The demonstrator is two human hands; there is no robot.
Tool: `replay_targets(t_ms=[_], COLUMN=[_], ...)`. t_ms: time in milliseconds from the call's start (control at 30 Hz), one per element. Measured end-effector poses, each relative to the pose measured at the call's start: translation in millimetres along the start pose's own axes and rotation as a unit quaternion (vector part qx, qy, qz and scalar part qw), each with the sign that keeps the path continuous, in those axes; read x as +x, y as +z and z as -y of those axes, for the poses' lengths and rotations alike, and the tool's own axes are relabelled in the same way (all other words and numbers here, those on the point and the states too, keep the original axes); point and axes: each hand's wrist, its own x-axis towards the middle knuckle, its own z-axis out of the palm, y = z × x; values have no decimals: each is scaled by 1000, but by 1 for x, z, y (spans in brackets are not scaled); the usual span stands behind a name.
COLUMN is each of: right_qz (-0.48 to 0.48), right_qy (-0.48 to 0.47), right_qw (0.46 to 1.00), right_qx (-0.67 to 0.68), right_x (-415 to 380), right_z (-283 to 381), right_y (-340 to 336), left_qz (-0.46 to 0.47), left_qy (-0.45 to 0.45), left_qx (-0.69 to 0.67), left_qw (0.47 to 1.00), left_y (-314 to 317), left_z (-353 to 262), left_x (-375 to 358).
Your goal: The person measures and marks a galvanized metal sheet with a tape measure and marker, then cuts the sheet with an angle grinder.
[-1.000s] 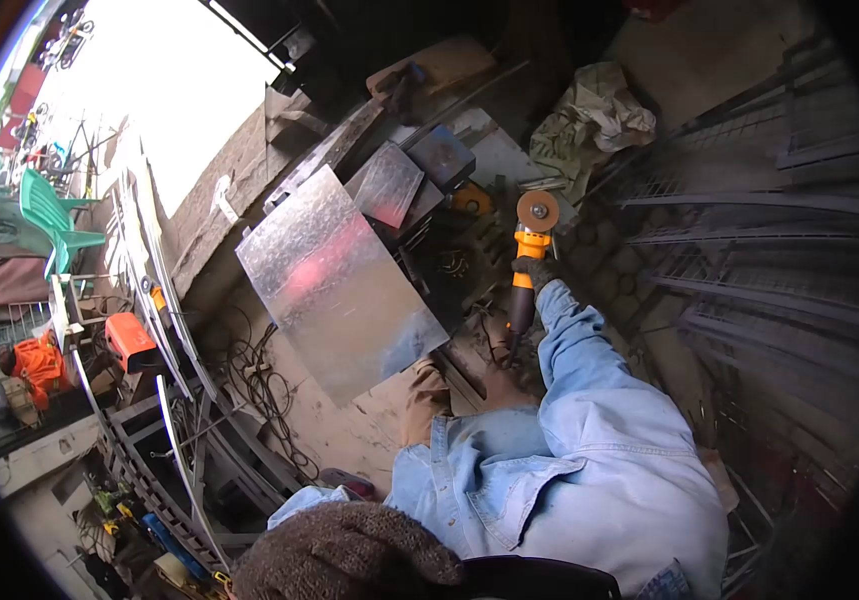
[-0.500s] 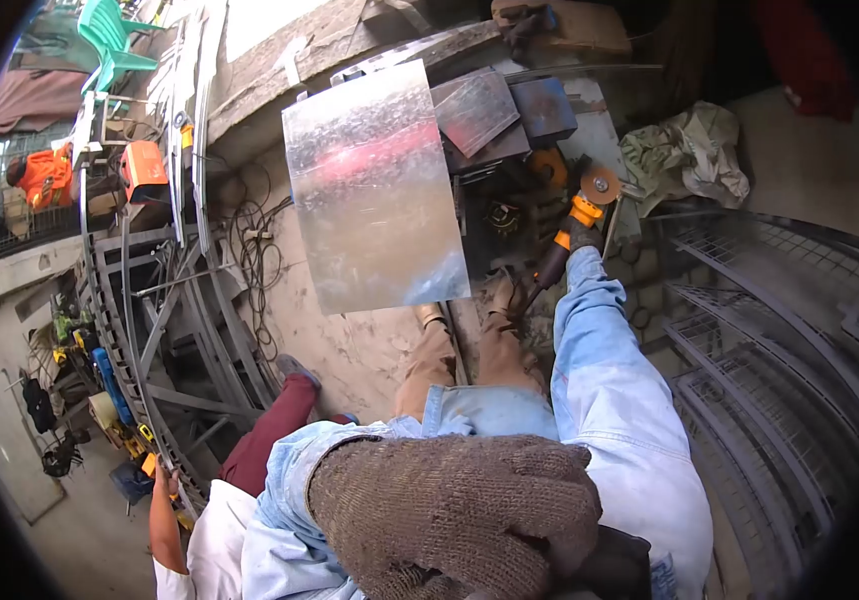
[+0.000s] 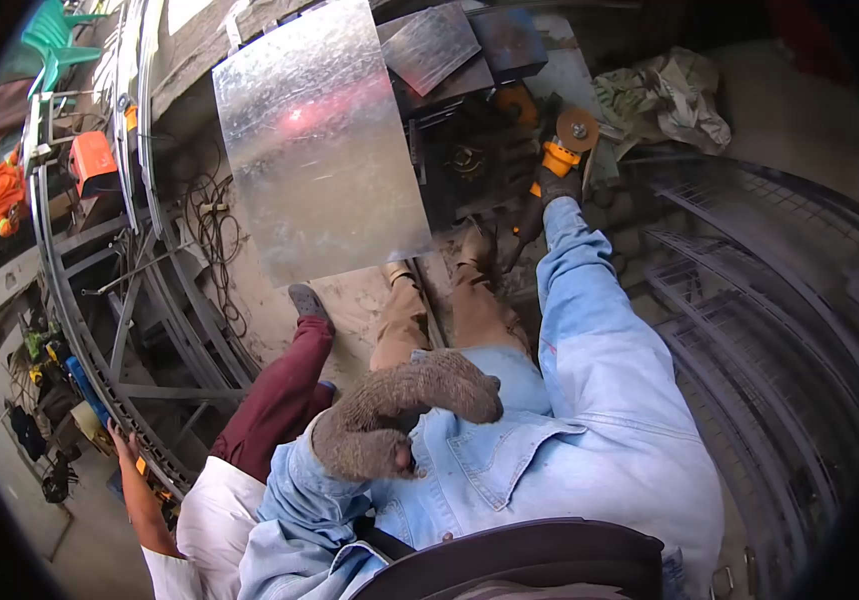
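Note:
My right hand [image 3: 557, 186], in a dark glove, is closed around an orange and black angle grinder [image 3: 557, 160]. The grinder's brown disc [image 3: 577, 130] faces up toward me. My left hand [image 3: 404, 405], in a brown knit glove, hovers before my denim jacket. Its fingers curve forward, thumb apart, with nothing between them. Ahead of my legs is a large shiny metal sheet [image 3: 324, 150], untouched by either hand. Beyond the sheet's right edge, a smaller metal plate [image 3: 432, 48] rests on dark boxy pieces.
Metal grilles [image 3: 749, 330] stand on my right, near a crumpled pale cloth [image 3: 664, 100]. At left are curved steel frames [image 3: 134, 340] and coiled cables [image 3: 211, 230] on the floor. A co-worker in maroon trousers [image 3: 274, 400] is close on my left, one hand at a frame.
My left hand has dropped away from near the camera to in front of my chest, its fingers now more visible. The view has shifted, bringing a dark brim in below. My right hand keeps the grinder.

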Motion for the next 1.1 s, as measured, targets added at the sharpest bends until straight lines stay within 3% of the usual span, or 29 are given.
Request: replay_targets(t_ms=[100, 233, 300, 333, 367, 433, 600, 667, 733, 767, 800, 867, 900, 967, 1100], right_qz=[-12, -35, -37, -37, -8, -18, -108, -129, -98, -100, -75, -46, -48, -26, 12], right_qy=[-43, -60, -67, -50, 2, -21, -54, -59, -28, -33, -41, -51, -54, -65, -29], right_qw=[999, 990, 983, 985, 987, 988, 974, 970, 969, 969, 967, 962, 962, 966, 967], right_qx=[-16, -122, -169, -162, -161, -152, -190, -200, -227, -225, -240, -264, -264, -250, -253], right_x=[6, 4, 3, 24, 17, 11, 22, 11, -14, -13, -13, -13, -15, -22, -50], right_z=[-3, 8, 10, -13, -3, 3, -24, -19, 12, 13, 14, 15, 16, 20, 40], right_y=[2, -3, -6, 1, -5, -5, 7, 1, -16, -20, -23, -26, -27, -28, -42], left_qz=[261, 277, 249, 353, 351, 250, 253, 226, 53, -39, -76, -201, -199, -341, -320], left_qy=[112, 155, 301, 148, 150, 293, 300, 120, 13, -82, -109, -148, -145, -116, -10], left_qx=[83, 70, 75, 139, 149, 133, 71, 36, 6, 43, 108, 44, 44, -170, -292], left_qw=[955, 946, 918, 913, 912, 913, 917, 966, 998, 995, 985, 968, 968, 917, 901], left_y=[17, 39, 46, 38, 42, 52, 48, 27, 2, -16, -50, -92, -105, -120, -134], left_z=[-57, -47, -37, -82, -76, -57, -57, -57, -20, 5, 49, 113, 126, 145, 148], left_x=[37, 47, 45, 56, 54, 50, 50, 37, 19, 9, -2, -23, -23, -21, 14])
